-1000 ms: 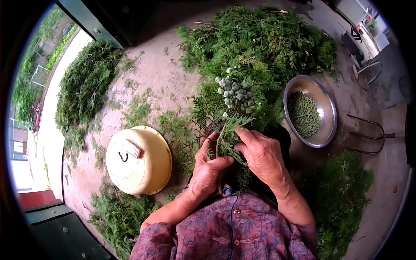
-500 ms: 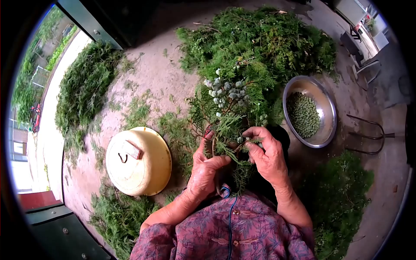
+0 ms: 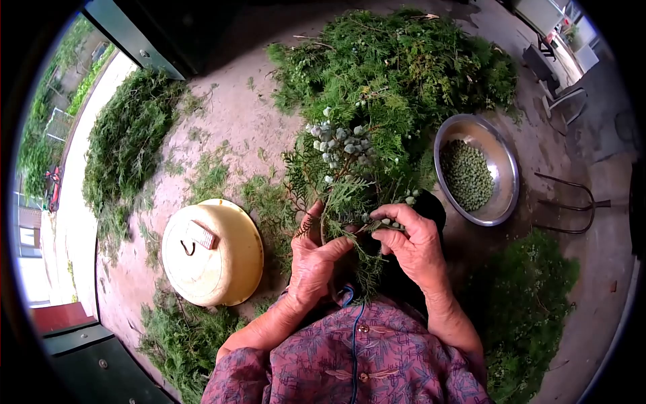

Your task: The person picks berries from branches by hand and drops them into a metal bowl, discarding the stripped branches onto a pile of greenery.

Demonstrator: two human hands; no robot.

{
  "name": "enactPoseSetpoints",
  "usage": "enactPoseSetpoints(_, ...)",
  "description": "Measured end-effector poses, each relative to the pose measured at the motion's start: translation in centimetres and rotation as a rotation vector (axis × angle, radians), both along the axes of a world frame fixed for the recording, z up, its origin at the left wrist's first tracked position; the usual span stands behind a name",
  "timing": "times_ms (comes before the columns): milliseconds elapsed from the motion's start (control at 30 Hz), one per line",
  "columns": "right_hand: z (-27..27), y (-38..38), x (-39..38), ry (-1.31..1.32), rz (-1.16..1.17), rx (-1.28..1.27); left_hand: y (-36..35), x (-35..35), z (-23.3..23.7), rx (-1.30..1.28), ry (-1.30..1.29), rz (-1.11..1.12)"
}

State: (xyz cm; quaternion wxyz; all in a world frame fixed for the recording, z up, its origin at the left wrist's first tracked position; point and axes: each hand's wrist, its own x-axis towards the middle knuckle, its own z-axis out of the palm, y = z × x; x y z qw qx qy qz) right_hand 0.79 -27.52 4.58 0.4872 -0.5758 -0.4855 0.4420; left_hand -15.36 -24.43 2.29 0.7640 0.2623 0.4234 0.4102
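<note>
Sprig (image 3: 340, 192) stands roughly upright before your chest, held between both hands, clear of the ground (image 3: 235, 121).

Head view, hands: your left hand (image 3: 313, 259) is closed round the lower stem, with the thumb raised along the foliage. Your right hand (image 3: 417, 246) is just beside it on the sprig's right side. Its thumb and forefinger are pinched together on a side twig that carries small cones, and the other fingers are curled in. Whether a single cone sits between the fingertips cannot be told.

Head view, sprig: a cluster of pale cones (image 3: 336, 141) sits at its top, lying against the green behind.

Head view, surroundings:
- A large heap (image 3: 404, 60) of cut greenery lies beyond the sprig.
- A steel bowl (image 3: 505, 158) rests on the ground to your right, near the heap's edge, with green seeds (image 3: 466, 175) inside.
- A yellow basin (image 3: 215, 252) lies upturned to your left, well apart from the bowl.
- A second pile (image 3: 128, 135) lies further left.
- A fork (image 3: 572, 205) lies on the ground right of the bowl.
- Loose greenery is scattered about the basin and beside your right arm.
</note>
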Motion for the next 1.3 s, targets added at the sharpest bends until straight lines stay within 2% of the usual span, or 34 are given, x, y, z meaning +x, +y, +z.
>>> enactPoseSetpoints(233, -1.0, -0.1, 1.0, -0.09, 0.026, 0.129, 0.5, 0.1, 0.6, 0.147, 0.024, 0.013)
enactPoseSetpoints(367, -0.7, -0.1, 1.2, -0.131, -0.056, 0.195, 0.6, -0.2, -0.3, 0.07, 0.018, -0.021)
enactPoseSetpoints(467, 0.3, -0.3, 2.0, 0.532, -0.324, -0.069, 0.6, -0.1, -0.2, 0.087, 0.034, -0.001)
enactPoseSetpoints(533, 0.9, 0.4, 2.6, 0.609, -0.335, 0.087, 0.6, 0.2, 0.3, 0.138, 0.007, 0.023)
enactPoseSetpoints(600, 2.1, 0.7, 1.7, 0.771, -0.387, 0.052, 0.5, 0.3, 0.3, 0.143, 0.018, 0.027)
enactPoseSetpoints(700, 2.0, 0.4, 2.0, 0.783, -0.239, 0.039, 0.4, 0.8, 0.3, 0.206, 0.061, 0.037)
enactPoseSetpoints(800, 3.6, 1.2, 0.7, 0.489, -0.162, 0.03, 0.2, 0.8, 1.0, 0.239, 0.08, 0.014)
enactPoseSetpoints(833, 3.8, 1.5, 0.5, 0.174, -0.101, 0.009, 0.2, 0.9, 0.9, 0.26, 0.089, 0.016)
enactPoseSetpoints(867, 2.6, 2.0, 0.1, -0.088, -0.027, 0.263, 0.1, 0.9, 0.8, 0.28, 0.097, 0.019)
enactPoseSetpoints(967, 1.3, 1.8, -0.7, -0.45, -0.106, 0.298, 0.1, 0.9, 0.9, 0.284, 0.104, 0.034)
enactPoseSetpoints(1067, 0.2, 1.3, -0.6, -0.599, -0.12, 0.255, 0.0, 0.9, 1.3, 0.229, 0.1, 0.042)
enactPoseSetpoints(1100, 0.3, 1.0, -0.6, -0.575, -0.078, 0.121, 0.0, 0.9, 1.1, 0.25, 0.115, 0.041)
enactPoseSetpoints(1200, 0.5, 0.9, -0.5, -0.513, -0.102, 0.042, 0.0, 1.1, 1.0, 0.304, 0.101, 0.048)
enactPoseSetpoints(1300, 0.0, 0.9, -0.3, -0.257, -0.102, 0.069, 0.1, 1.2, 0.8, 0.355, 0.105, 0.054)
